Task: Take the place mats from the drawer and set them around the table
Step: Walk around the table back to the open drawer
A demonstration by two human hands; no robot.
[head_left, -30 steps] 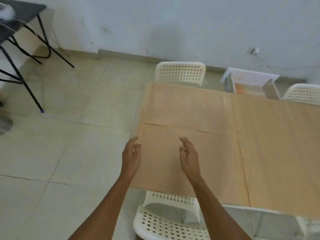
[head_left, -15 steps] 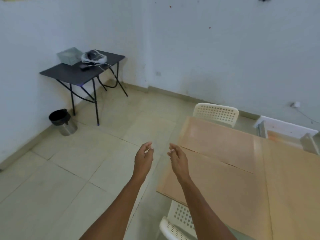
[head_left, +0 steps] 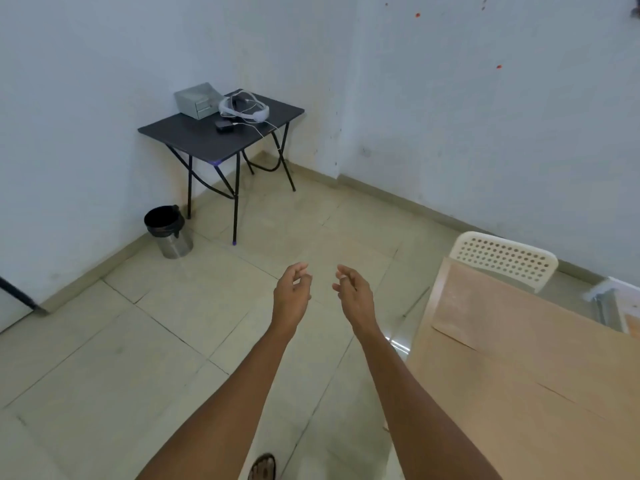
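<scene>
Two tan place mats lie flat on the wooden table (head_left: pixel 420 344) at the right: a far place mat (head_left: pixel 491 313) and a near place mat (head_left: pixel 519 417), edge to edge. My left hand (head_left: pixel 291 293) and my right hand (head_left: pixel 354 295) hover over the tiled floor, left of the table, both empty with fingers loosely curled and apart. An open white drawer unit (head_left: pixel 613 299) shows at the right edge, behind the table.
A white perforated chair (head_left: pixel 502 259) stands at the table's far corner. In the room's corner stand a small black folding table (head_left: pixel 221 133) with a grey box and a headset, and a metal bin (head_left: pixel 169 232). My sandalled foot (head_left: pixel 262 467) shows below.
My hands left the near place mat and moved left, off the table. My view swung left and up, toward the corner with the black table.
</scene>
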